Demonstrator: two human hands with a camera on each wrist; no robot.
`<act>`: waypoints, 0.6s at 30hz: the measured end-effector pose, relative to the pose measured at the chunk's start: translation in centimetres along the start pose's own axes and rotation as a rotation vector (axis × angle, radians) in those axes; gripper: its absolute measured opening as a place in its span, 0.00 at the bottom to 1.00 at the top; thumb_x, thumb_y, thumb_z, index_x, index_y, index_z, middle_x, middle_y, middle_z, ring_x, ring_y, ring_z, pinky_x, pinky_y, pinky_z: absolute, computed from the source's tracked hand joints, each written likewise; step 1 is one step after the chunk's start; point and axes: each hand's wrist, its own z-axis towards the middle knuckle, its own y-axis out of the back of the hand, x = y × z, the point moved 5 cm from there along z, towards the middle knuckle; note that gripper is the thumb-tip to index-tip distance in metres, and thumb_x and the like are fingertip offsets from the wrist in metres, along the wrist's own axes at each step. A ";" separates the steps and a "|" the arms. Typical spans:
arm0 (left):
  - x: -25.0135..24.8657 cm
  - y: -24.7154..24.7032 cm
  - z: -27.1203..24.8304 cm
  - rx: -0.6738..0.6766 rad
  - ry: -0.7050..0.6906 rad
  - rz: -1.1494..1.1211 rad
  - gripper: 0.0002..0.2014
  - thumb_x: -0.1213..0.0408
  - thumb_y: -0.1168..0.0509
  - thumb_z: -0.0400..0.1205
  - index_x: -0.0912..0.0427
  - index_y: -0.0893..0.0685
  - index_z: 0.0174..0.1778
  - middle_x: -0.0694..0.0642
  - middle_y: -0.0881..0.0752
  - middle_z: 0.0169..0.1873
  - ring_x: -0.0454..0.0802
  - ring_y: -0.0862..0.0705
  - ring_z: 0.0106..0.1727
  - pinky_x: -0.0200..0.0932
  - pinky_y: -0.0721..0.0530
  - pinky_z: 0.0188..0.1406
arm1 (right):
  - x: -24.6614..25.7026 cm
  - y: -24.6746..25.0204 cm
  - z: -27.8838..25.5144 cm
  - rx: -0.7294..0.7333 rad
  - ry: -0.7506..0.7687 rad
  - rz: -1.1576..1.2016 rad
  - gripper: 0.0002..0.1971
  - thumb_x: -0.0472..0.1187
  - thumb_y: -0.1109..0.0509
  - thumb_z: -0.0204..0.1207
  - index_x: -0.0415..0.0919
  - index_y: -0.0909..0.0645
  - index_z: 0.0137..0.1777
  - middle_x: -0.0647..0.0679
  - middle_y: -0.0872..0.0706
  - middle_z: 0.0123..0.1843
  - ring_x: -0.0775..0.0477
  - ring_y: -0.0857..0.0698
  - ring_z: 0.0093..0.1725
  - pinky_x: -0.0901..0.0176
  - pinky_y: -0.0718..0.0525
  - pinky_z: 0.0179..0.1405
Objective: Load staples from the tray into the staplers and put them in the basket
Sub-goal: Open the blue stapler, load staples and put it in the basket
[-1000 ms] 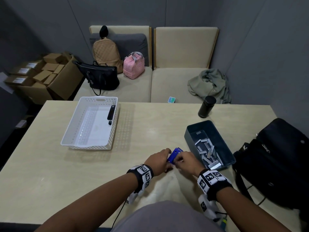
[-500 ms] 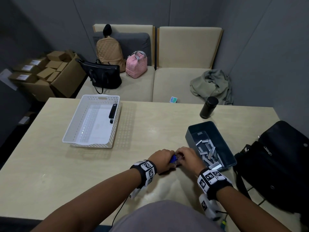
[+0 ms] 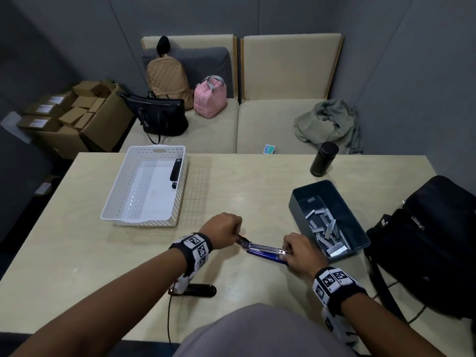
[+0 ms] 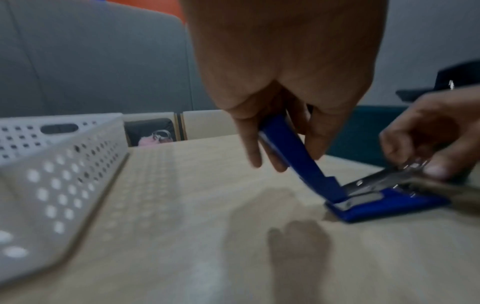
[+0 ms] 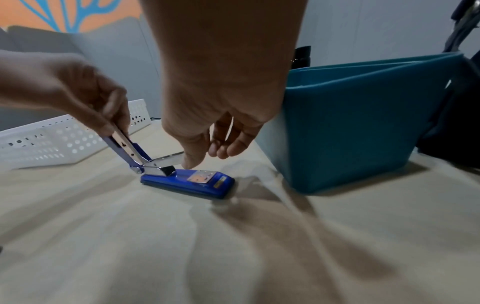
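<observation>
A blue stapler lies swung open on the table near the front edge, its base flat on the wood. My left hand grips the blue top cover and holds it tilted back. My right hand pinches the front end of the metal staple channel. The dark teal tray with several staple strips stands just right of my right hand. The white perforated basket sits at the left with a black stapler inside.
Another black stapler lies near the table's front edge under my left forearm. A black bag fills the right end of the table. A black cylinder stands at the far edge. Bags and a jacket lie on the bench behind.
My hands have moved apart. The blue stapler, held closed between them before, now lies unfolded, with the cover pulled back to the left and the channel exposed.
</observation>
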 end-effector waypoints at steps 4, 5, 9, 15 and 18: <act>3.2 -1.9 -0.6 0.128 0.038 0.231 0.09 0.64 0.33 0.77 0.56 0.15 0.52 0.59 0.13 0.50 0.60 0.17 0.54 0.50 0.20 0.48 | 0.2 -0.5 0.1 0.019 -0.011 -0.024 0.11 0.45 0.21 0.68 0.48 0.23 0.36 0.55 0.20 0.41 0.52 0.20 0.39 0.55 0.17 0.38; 3.4 -2.3 -0.6 0.132 0.047 0.221 0.09 0.62 0.34 0.79 0.56 0.15 0.54 0.58 0.14 0.53 0.59 0.18 0.56 0.50 0.21 0.50 | 0.2 -0.5 0.2 0.025 -0.007 -0.032 0.11 0.45 0.21 0.68 0.49 0.23 0.35 0.54 0.20 0.41 0.51 0.20 0.40 0.54 0.17 0.39; 1.1 -3.5 0.4 0.104 0.063 0.043 0.15 0.50 0.36 0.82 0.56 0.18 0.59 0.58 0.17 0.57 0.58 0.18 0.58 0.50 0.21 0.53 | 0.4 -0.1 -0.1 0.026 -0.015 -0.027 0.12 0.46 0.22 0.69 0.50 0.25 0.35 0.54 0.20 0.40 0.52 0.20 0.39 0.56 0.19 0.37; -3.9 -6.9 2.7 0.211 0.132 0.046 0.27 0.33 0.43 0.78 0.52 0.16 0.56 0.59 0.18 0.59 0.60 0.20 0.61 0.57 0.21 0.60 | 1.4 1.5 -0.3 0.036 0.128 0.165 0.14 0.37 0.24 0.64 0.53 0.23 0.45 0.58 0.21 0.42 0.56 0.19 0.42 0.59 0.17 0.43; -4.6 -7.6 3.4 0.243 0.141 0.077 0.28 0.34 0.43 0.79 0.54 0.16 0.57 0.61 0.19 0.60 0.62 0.22 0.63 0.58 0.21 0.61 | 1.4 4.2 0.2 -0.053 0.195 0.263 0.09 0.34 0.27 0.66 0.46 0.17 0.45 0.53 0.17 0.42 0.56 0.17 0.42 0.63 0.16 0.44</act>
